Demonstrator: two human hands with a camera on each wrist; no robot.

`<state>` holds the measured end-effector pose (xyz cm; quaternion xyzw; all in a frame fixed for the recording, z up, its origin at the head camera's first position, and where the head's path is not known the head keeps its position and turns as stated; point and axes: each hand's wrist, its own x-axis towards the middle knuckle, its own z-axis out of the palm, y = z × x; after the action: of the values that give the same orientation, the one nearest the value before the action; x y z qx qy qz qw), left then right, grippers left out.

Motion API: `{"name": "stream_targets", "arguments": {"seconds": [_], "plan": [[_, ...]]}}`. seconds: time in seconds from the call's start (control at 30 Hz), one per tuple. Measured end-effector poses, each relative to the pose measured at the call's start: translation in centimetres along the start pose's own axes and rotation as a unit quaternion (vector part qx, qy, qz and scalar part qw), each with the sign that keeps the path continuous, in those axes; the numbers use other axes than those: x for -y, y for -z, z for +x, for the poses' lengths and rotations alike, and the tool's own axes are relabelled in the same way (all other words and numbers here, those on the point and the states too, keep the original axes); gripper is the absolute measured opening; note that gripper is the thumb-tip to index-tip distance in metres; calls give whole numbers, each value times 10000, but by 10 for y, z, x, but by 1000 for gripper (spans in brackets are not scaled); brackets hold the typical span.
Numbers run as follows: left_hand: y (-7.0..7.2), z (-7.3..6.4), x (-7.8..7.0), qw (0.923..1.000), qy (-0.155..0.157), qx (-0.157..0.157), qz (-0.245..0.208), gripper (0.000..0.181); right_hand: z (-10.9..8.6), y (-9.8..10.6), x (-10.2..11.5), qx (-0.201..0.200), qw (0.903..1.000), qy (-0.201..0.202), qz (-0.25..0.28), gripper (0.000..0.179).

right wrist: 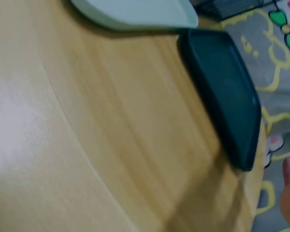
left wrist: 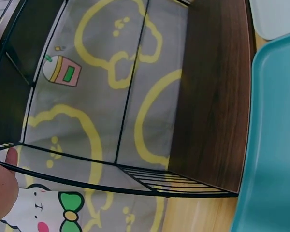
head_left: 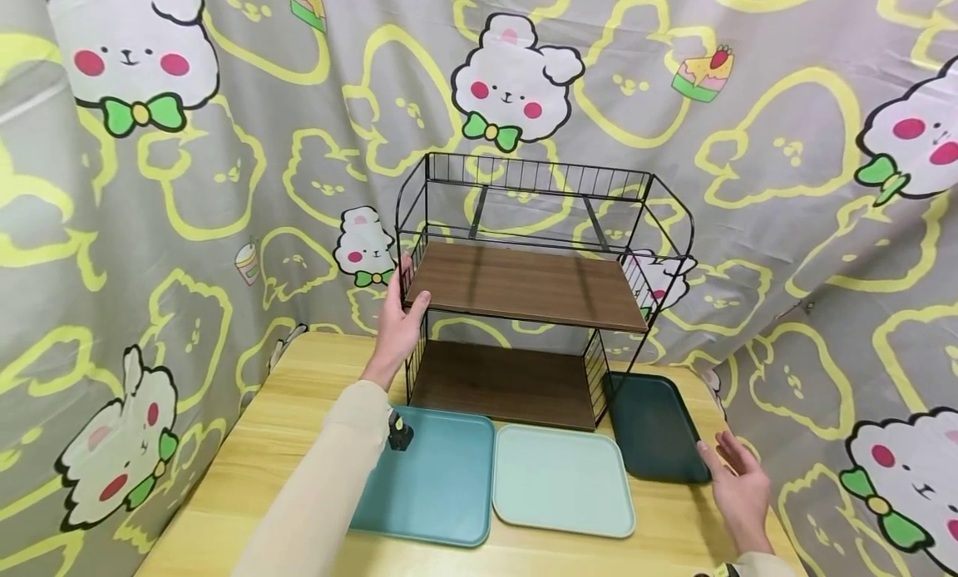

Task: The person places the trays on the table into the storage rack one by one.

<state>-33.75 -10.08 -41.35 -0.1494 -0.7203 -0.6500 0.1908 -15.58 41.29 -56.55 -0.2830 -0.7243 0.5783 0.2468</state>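
A black wire rack point(head_left: 527, 318) with two brown wood-look shelves stands at the back of the table. My left hand point(head_left: 399, 332) grips its left side at the upper shelf point(head_left: 524, 282), thumb over the front corner and fingers outside the wire. In the left wrist view, part of that hand point(left wrist: 1, 191) shows beside the frame. At the far right, my right hand point(head_left: 737, 485) is held with fingers spread and holds nothing. It is just off the near right corner of a dark green tray point(head_left: 654, 427), which lies beside the rack.
A teal tray point(head_left: 441, 477) lies before the rack, partly behind my left sleeve, with a pale mint tray point(head_left: 563, 480) right of it. All rest on a light wooden table point(head_left: 277, 411). A printed grey curtain point(head_left: 299, 95) surrounds the back and sides.
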Motion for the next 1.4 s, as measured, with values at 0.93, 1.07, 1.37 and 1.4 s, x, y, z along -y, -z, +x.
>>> {"name": "stream_targets", "arguments": {"seconds": [0.93,1.07,1.37,1.4], "plan": [[-2,-2,3,9991,141,-22,-398,68,34,-12,-53,267,9891,-790,-1214,73],[-1,-2,2,9991,145,-22,-388,68,35,-13,-58,189,9885,-657,-1352,66],[-2,-4,2,9994,127,-76,-324,69,39,-17,-62,-509,9913,-478,-1116,44],[-2,-4,2,9994,111,-72,-306,68,38,-17,-62,-571,9907,-451,-1153,42]]}}
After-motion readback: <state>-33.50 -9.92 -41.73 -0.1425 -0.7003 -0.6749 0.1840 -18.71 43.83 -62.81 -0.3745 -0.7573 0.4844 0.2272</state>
